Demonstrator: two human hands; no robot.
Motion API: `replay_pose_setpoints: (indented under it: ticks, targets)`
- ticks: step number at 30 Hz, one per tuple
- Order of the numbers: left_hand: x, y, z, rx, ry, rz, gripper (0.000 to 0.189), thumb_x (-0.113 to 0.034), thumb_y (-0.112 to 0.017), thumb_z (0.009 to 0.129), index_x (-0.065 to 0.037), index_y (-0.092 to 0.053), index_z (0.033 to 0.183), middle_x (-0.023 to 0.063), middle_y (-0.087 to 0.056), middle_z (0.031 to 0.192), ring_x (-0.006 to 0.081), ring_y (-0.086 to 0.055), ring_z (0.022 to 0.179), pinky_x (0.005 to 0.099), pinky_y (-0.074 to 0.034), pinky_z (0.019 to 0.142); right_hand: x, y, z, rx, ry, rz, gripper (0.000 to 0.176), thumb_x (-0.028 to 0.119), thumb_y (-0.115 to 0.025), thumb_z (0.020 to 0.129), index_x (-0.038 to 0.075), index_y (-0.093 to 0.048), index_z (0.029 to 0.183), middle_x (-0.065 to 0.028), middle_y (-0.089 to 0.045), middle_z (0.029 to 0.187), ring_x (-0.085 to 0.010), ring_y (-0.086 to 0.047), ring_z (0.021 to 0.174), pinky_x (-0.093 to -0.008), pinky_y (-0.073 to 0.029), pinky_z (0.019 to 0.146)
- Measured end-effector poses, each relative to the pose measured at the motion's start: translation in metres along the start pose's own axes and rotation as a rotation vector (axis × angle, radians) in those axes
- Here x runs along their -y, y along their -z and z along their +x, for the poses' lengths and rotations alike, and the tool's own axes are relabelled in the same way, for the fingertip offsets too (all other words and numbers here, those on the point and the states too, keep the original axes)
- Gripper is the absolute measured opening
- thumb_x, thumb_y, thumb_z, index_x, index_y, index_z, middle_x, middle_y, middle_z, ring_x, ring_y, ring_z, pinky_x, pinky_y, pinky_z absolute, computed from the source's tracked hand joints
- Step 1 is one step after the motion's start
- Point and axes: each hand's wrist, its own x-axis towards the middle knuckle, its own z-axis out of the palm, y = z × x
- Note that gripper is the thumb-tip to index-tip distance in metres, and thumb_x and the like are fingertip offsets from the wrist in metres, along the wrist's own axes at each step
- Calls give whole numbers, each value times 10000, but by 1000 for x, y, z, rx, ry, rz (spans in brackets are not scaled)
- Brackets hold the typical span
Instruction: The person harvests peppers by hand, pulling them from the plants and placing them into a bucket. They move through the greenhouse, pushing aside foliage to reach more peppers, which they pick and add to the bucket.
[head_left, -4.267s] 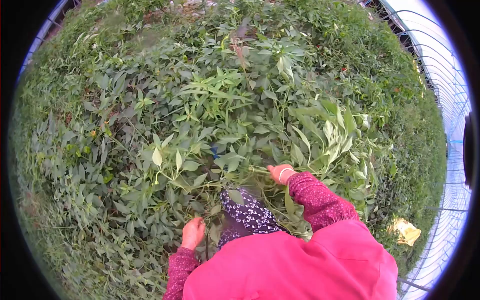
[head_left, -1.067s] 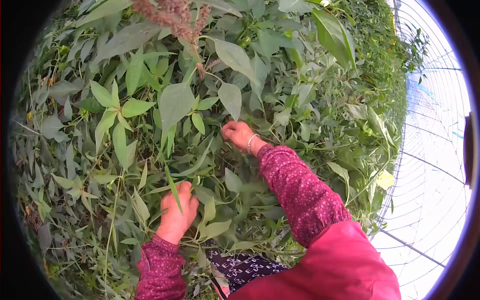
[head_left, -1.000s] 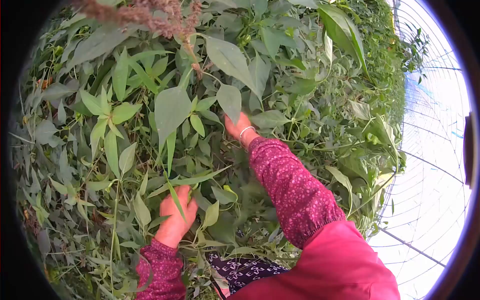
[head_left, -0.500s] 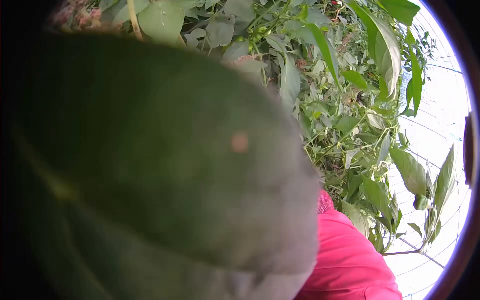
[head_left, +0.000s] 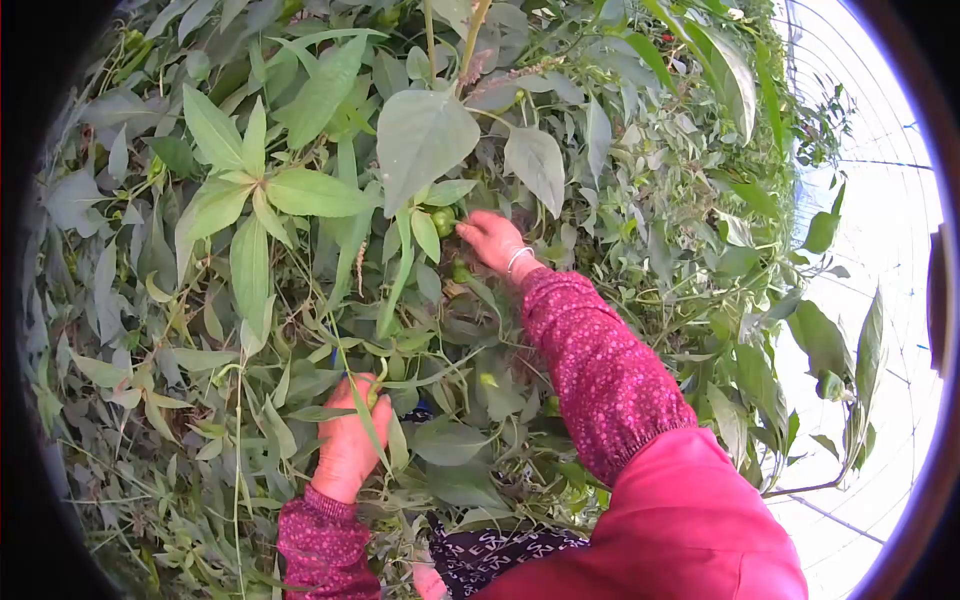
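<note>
Dense foliage (head_left: 250,230) fills almost the whole view, and both hands are sunk in it. A broad, heart-shaped leaf (head_left: 425,140) hangs just above the right hand (head_left: 488,240), with a second drooping leaf (head_left: 537,165) beside it. Together they shade the spot the hand reaches into.

A small green pepper (head_left: 443,220) sits near the middle of the foliage, just left of the right hand's fingertips and half tucked behind narrow leaves. The fingers are curled towards it and seem to touch it. Whether they have pinched it I cannot tell.

Lower down, towards the bottom edge of the foliage, the left hand (head_left: 350,435) is closed in a loose fist on a bunch of thin stems (head_left: 372,372). A long, narrow leaf blade (head_left: 366,425) lies slantwise across its knuckles and hides part of the grip.

The leaves are matt and smooth, pointed ovals on wiry, tangled stalks. The pepper is glossy and rounded. A thin pale bracelet (head_left: 517,258) circles the right wrist above a maroon sleeve (head_left: 600,370) of soft, finely speckled cloth gathered at the cuff. A plain bright pink jacket (head_left: 690,530) fills the lower right corner, and a dark cloth (head_left: 500,550) with a white print shows at the bottom. Along the right edge runs pale greenhouse netting (head_left: 880,200) on thin curved hoops.
</note>
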Motion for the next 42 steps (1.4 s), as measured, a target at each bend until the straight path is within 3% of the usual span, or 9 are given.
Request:
replay_pose_setpoints:
  ticks: [4,9,12,19,23,28,36,39,42]
  targets:
    - [-8,-3,20,3,115,-222,172,-101,-631,738,-10,-562,868,121,-588,787,262,-578,716,357,-465,675,-8,22,-8,-20,10,645,225,244,-595,867,25,-593,917,-28,-582,818,-113,-518,782,-272,-435,737]
    - [-27,8,47,28,182,-354,179,-147,-638,758,-16,-575,861,93,-591,744,220,-568,697,343,-455,667,32,26,-45,118,380,388,177,229,-599,860,53,-594,874,-77,-547,803,-213,-555,780,-310,-448,738]
    - [-41,5,84,-164,-295,-84,367,-110,-641,725,-44,-540,1072,97,-582,990,233,-575,878,333,-452,785,65,34,-72,54,466,306,178,225,-604,844,48,-589,857,-92,-554,805,-277,-564,793,-346,-464,716]
    - [-40,-3,91,73,-100,328,475,-145,-679,690,-93,-520,1134,151,-543,1119,349,-529,1031,428,-441,855,94,18,-99,258,533,355,171,233,-595,837,63,-597,846,-120,-560,811,-317,-563,812,-392,-461,698]
    - [3,-7,85,-106,-307,297,406,-175,-666,708,-70,-537,1079,144,-546,1105,355,-538,978,437,-453,813,86,-5,-94,324,685,313,213,204,-614,814,73,-602,982,-101,-571,909,-325,-567,831,-404,-474,701]
    - [-21,-11,69,58,-318,621,378,-209,-654,708,-75,-564,1049,130,-612,1010,332,-593,888,428,-477,779,90,16,-108,407,538,-268,135,247,-540,780,126,-561,835,-45,-588,838,-237,-612,825,-388,-490,654]
    - [-14,-10,101,186,-123,780,252,-283,-649,716,-84,-612,867,133,-631,804,323,-612,761,417,-494,682,83,-48,-63,158,554,-282,128,167,-542,698,52,-577,742,-115,-627,681,-280,-641,640,-364,-496,570]
    - [37,-16,95,119,-177,666,283,-292,-632,731,-66,-591,898,123,-626,803,295,-605,756,389,-485,691,78,-69,-52,131,456,-69,125,151,-522,713,50,-585,749,-142,-622,682,-298,-637,676,-388,-494,583]
    - [21,25,83,213,-103,456,262,-271,-610,755,-48,-605,892,109,-617,754,263,-597,706,380,-474,663,19,-78,-5,253,187,-503,213,205,-475,843,72,-570,980,-131,-647,885,-294,-623,839,-386,-494,749]
